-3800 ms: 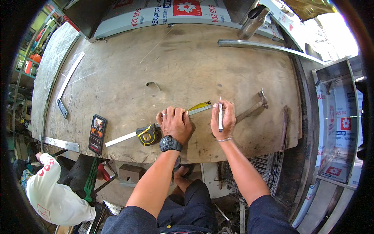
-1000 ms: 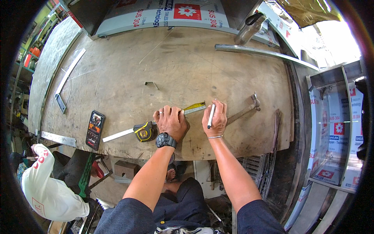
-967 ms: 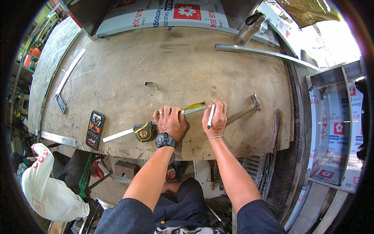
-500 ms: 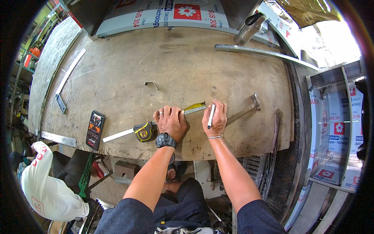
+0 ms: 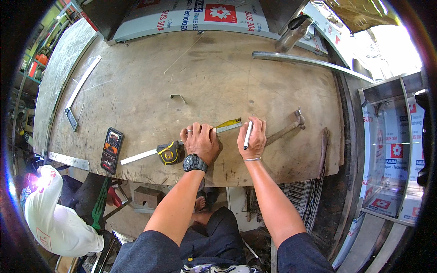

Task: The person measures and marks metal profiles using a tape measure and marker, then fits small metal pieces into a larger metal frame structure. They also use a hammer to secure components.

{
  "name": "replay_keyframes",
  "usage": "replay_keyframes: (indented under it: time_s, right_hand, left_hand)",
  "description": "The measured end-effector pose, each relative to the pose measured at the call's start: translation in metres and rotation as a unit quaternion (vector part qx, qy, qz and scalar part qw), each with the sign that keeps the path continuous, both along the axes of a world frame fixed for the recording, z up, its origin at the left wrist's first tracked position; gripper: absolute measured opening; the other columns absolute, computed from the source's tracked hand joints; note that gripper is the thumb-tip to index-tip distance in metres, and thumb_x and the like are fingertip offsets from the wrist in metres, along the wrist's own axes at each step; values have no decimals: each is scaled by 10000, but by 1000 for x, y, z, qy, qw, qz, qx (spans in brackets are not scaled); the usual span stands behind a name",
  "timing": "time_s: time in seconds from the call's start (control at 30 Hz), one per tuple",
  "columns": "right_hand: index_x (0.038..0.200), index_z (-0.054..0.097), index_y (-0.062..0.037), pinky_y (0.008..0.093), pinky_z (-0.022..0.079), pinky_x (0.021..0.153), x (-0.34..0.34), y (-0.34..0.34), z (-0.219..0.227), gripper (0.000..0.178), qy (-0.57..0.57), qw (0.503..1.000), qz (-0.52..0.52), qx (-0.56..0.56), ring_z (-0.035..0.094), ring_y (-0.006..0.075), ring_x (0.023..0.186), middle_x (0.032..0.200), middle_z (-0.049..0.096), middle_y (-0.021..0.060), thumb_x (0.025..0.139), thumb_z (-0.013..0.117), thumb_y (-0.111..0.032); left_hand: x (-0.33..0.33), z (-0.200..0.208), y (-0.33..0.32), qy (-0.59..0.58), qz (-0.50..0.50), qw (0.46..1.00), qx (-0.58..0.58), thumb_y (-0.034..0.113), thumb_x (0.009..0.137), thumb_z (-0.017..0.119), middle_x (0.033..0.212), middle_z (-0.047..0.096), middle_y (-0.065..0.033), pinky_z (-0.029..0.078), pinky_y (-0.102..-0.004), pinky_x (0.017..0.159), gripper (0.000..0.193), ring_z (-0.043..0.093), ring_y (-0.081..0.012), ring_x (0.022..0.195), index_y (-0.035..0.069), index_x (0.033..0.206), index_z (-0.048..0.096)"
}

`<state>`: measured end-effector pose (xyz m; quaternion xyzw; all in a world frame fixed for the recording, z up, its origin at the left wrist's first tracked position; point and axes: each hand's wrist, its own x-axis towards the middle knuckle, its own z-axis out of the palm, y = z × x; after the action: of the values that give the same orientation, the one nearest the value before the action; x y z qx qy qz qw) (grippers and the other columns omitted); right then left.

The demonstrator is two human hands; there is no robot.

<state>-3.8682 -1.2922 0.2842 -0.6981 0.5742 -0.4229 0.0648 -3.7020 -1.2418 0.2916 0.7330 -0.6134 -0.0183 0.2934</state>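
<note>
My left hand (image 5: 200, 142) rests on the bench, its fingers closed over a pulled-out yellow tape blade (image 5: 228, 123) and a narrow metal strip (image 5: 138, 157) beneath it. The black-and-yellow tape measure (image 5: 169, 154) lies just left of that hand. Both the blade's end and the strip's far end stick out to the right of my fingers. My right hand (image 5: 256, 141) grips a white marker (image 5: 248, 135), its dark end toward me, just right of the strip's end. The marker's far end is partly covered by fingers. Right of this hand lies a hammer (image 5: 284, 128).
A phone (image 5: 111, 151), a sliding bevel (image 5: 81, 93) and a small bent metal piece (image 5: 178, 97) lie on the wooden bench (image 5: 218, 82). A metal bar (image 5: 309, 63) and a bottle (image 5: 292, 34) stand far right. At lower left, a person in white (image 5: 57, 214) works beside a bright flash.
A bright light has appeared by the person at lower left. My hands, the marker, the tape measure and the strip stay almost where they were.
</note>
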Motion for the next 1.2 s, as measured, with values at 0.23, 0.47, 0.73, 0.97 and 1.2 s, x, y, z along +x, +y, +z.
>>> replay_keyframes:
  time_s: [0.23,0.47,0.73,0.97,1.2]
  right_hand:
    - [1158,584,-1,483,536,816,3,2,4,234,-8,1000,-7,22,632,415,958,1044,625,213,931,628,-36]
    - [1152,589,2,478,538,826,2,1,2,226,-3,1000,-4,13,633,412,971,1065,625,213,934,631,-39]
    - [1147,588,8,476,541,827,3,1,2,220,-9,1000,-8,4,642,416,962,1067,625,215,936,630,-40]
    - [1156,587,5,475,546,800,2,1,2,238,-7,1000,-6,-2,642,412,942,1057,624,213,925,634,-28]
    - [1152,587,8,475,544,824,3,2,3,226,-10,1000,-8,9,646,414,960,1071,632,215,935,632,-35]
  left_hand:
    - [1,0,0,2,2,1000,6,237,936,691,965,612,-94,375,-511,990,97,613,-321,1000,142,949,677]
    - [1,-1,0,6,0,1000,12,224,937,688,972,611,-101,373,-519,993,85,613,-328,1005,141,956,678]
    - [1,0,0,10,-2,1000,19,222,937,689,983,608,-106,372,-525,998,88,611,-339,1008,139,965,676]
    - [1,-1,0,10,-1,1000,25,232,934,691,981,605,-107,365,-526,1012,99,606,-334,1026,140,965,675]
    - [1,0,0,9,4,999,31,247,917,729,980,625,-100,374,-514,1014,123,608,-328,1032,139,972,713]
